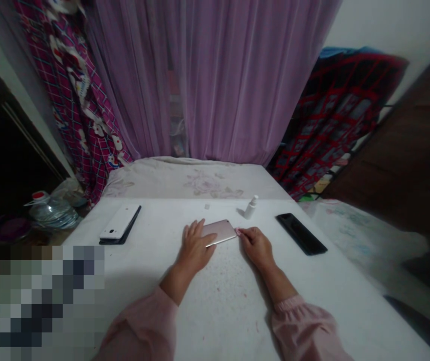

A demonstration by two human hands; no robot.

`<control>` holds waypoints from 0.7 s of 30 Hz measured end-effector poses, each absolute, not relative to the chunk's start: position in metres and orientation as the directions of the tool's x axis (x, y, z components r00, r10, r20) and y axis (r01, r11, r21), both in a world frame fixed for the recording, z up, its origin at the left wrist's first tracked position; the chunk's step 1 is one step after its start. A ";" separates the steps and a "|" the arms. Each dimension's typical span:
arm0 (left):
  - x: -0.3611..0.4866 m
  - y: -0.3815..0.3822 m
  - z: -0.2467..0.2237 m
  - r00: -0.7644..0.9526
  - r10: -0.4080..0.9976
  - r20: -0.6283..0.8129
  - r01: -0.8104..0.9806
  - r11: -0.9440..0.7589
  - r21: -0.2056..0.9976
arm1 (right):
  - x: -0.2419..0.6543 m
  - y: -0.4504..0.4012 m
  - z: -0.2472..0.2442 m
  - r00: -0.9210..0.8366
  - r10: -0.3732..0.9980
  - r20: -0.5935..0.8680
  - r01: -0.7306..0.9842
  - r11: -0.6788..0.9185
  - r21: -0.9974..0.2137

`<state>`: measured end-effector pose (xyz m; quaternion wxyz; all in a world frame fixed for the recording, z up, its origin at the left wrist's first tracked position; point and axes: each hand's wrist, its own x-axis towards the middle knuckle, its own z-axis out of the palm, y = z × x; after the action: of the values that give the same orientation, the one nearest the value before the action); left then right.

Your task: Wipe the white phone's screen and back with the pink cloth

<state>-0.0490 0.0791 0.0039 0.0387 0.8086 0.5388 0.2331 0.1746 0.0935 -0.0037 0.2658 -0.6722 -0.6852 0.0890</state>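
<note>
A rose-gold phone (220, 232) lies back up on the white tabletop (207, 301). My left hand (196, 246) grips its left end, thumb along the near edge and fingers at the far side. Beside the phone's right end, my right hand (256, 244) is closed in a pinch on a small pink piece (238, 231), which is at the phone's edge; what it is made of cannot be made out. A small white bottle (251, 207) stands upright behind my right hand. A tiny pale square (207, 206) lies beyond the phone.
On the left, a white phone (120, 222) rests on a dark one. A black phone (300, 233) lies on the right. Purple curtains (233, 85) hang behind the table. A large clear bottle (51, 210) with a red cap is off the left edge.
</note>
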 end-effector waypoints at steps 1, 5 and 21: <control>-0.055 0.079 0.001 0.325 0.891 0.318 0.846 -0.424 0.324 | 0.173 0.093 -0.001 0.045 0.970 0.237 0.887 0.071 -0.457; -0.062 0.078 -0.002 0.359 0.890 0.283 0.841 -0.439 0.315 | 0.160 0.087 0.009 0.050 0.980 0.193 0.932 0.023 -0.361; -0.051 0.069 0.029 0.506 0.848 0.160 0.802 -0.530 0.274 | 0.136 0.107 0.019 0.155 0.983 0.096 0.932 -0.113 -0.344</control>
<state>-0.0515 0.0691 0.0286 0.0822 0.8638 0.4775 0.1381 0.1360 0.1073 0.0189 0.1642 -0.7419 -0.6454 0.0779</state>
